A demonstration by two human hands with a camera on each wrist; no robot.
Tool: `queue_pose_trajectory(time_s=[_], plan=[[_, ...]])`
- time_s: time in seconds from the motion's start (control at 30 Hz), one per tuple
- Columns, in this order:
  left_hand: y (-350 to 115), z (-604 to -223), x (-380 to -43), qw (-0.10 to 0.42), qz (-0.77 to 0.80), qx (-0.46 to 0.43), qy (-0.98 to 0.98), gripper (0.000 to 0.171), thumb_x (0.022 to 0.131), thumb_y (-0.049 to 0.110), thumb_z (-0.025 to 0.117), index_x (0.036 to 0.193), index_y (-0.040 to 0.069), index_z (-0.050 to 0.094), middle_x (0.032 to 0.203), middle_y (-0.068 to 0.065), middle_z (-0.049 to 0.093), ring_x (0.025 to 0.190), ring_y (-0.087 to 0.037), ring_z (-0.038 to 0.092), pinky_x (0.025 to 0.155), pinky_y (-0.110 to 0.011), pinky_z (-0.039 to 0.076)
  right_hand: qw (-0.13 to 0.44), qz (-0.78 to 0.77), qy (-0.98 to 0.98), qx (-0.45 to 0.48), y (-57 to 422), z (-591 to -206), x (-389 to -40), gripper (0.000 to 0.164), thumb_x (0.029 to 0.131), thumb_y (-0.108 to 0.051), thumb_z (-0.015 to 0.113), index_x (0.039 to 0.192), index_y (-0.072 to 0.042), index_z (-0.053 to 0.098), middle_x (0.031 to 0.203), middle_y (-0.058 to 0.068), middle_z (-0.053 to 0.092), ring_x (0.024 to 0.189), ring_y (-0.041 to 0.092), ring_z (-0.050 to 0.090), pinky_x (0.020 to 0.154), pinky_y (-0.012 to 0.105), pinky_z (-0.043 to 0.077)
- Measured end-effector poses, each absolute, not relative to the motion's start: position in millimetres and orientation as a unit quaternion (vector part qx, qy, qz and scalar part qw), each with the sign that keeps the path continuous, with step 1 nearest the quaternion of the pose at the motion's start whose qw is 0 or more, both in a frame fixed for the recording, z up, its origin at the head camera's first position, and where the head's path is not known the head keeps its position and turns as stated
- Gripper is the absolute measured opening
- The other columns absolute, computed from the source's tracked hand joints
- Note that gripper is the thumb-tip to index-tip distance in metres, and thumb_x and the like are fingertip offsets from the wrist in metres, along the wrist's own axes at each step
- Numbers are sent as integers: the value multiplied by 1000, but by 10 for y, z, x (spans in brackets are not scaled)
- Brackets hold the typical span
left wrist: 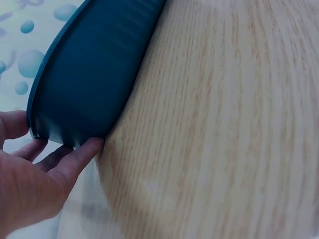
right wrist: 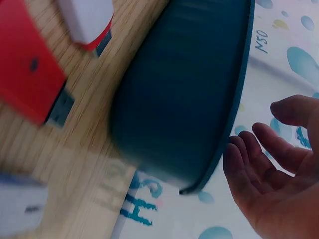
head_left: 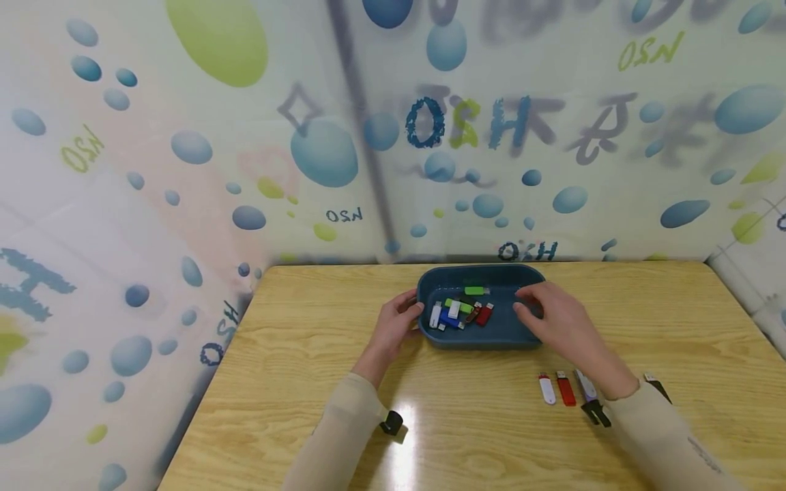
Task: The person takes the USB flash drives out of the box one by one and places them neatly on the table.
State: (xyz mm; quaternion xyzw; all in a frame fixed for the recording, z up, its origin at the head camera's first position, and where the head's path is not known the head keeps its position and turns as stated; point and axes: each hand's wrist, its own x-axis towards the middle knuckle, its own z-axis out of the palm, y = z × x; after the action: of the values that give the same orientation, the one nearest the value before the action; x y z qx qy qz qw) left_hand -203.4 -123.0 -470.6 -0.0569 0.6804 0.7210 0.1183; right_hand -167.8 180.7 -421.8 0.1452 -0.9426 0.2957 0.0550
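Beige long sleeves of a person lie nearest, stretched above a pale yellow wood-grain table, where white glare shines beside the left sleeve. With thumb and fingers, the left hand grips the left end of a dark blue, rounded rectangular tray, which stands near the table's far edge. At its right end is the right hand, thumb and forefinger spread apart with nothing between; whether other fingers touch the rim, one cannot tell. Inside the tray lie green, white, blue and red USB sticks, mostly toward the left. A white-and-red USB stick and a red USB stick lie outside, side by side. Behind hangs a whitish covering, printed with blue and green drops and mirrored lettering.
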Motion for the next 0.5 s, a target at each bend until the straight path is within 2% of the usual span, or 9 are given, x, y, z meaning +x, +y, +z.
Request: queue_pose_trajectory(time_s=[0.27, 0.5], plan=[[-1233, -4733, -2039, 122, 723, -56, 678, 47, 106, 12, 57, 152, 1, 48, 153, -22, 48, 131, -38, 57, 96, -51, 56, 36, 288, -946, 141, 1628, -4266, -1796, 31, 102, -21, 65, 122, 2, 69, 113, 18, 65, 94, 29, 64, 79, 49, 56], [-1231, -4734, -2039, 119, 720, -56, 681, 48, 106, 13, 57, 152, 2, 48, 153, -21, 49, 130, -37, 58, 95, -51, 57, 19, 287, -948, 134, 1532, -4343, -1888, 30, 102, -21, 64, 121, 0, 70, 111, 16, 66, 93, 27, 66, 78, 47, 58]])
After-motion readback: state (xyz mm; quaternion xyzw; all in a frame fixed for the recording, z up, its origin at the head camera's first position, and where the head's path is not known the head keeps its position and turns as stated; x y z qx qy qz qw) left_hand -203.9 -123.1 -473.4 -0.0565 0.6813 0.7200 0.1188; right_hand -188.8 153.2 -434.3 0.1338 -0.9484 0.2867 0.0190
